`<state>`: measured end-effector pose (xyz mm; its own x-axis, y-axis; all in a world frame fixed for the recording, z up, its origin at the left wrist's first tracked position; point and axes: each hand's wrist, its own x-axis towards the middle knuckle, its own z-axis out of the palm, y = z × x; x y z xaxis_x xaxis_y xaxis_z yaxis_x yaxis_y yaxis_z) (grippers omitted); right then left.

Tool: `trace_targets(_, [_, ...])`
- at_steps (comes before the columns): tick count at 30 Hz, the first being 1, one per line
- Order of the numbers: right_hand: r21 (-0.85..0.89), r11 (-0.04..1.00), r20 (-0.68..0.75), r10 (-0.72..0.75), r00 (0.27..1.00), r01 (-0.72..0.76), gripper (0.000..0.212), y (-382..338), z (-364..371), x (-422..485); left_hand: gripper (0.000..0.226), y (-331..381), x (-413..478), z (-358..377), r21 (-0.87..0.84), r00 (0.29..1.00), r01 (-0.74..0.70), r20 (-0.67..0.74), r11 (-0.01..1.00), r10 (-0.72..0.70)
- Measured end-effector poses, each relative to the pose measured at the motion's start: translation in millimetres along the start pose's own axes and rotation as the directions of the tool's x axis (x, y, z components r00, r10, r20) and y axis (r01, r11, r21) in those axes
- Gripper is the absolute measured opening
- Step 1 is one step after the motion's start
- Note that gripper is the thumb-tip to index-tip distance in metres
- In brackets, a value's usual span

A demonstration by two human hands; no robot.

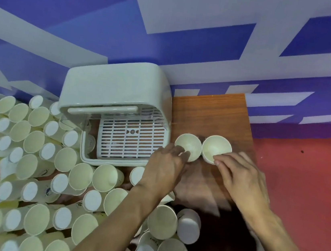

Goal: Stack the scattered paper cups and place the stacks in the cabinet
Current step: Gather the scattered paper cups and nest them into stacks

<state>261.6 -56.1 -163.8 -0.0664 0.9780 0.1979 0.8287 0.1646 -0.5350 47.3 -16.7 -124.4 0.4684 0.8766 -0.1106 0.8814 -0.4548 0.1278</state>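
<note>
Side by side, left cup (pixel 188 146) and right cup (pixel 216 147) are standing mouths-up on the table (pixel 215 110), just right of the cabinet (pixel 118 89).
Left hand (pixel 166 161) is curling its fingers round the left cup, and right hand (pixel 238 176) is gripping the right cup's near side, likely steadying both for nesting. Loose cups (pixel 38 116) are lying heaped left of and in front of the cabinet, crowding its open front, where a slatted tray (pixel 131 137) is sitting.
</note>
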Motion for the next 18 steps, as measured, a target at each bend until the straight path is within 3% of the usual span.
trace_targets(2, [-0.002, 1.0, -0.031, -0.004, 1.0, 0.004, 0.018, -4, -5, -4, 0.027, 1, -9, -7, -0.034, 0.999, -0.003, -0.044, 0.999, 0.002])
trace_targets(6, [0.025, 0.999, -0.074, -0.045, 0.996, 0.047, 0.019, -22, -25, -26, 0.01, -10, -32, -18, -0.051, 0.998, 0.007, -0.068, 0.999, -0.01])
trace_targets(12, [0.088, 0.981, 0.197, -0.187, 0.962, 0.173, 0.016, -43, -25, -84, 0.017, -30, -74, -9, -0.035, 0.99, 0.13, 0.058, 0.991, -0.127])
trace_targets(15, [0.117, 0.981, 0.281, -0.18, 0.943, 0.153, 0.022, -57, -19, -105, 0.037, -30, -91, -3, -0.052, 0.991, 0.118, 0.068, 0.992, -0.114])
trace_targets(18, [0.148, 0.985, 0.389, -0.142, 0.91, 0.09, 0.044, -68, -17, -113, 0.064, -30, -96, 3, -0.028, 0.991, 0.027, 0.129, 0.999, -0.023])
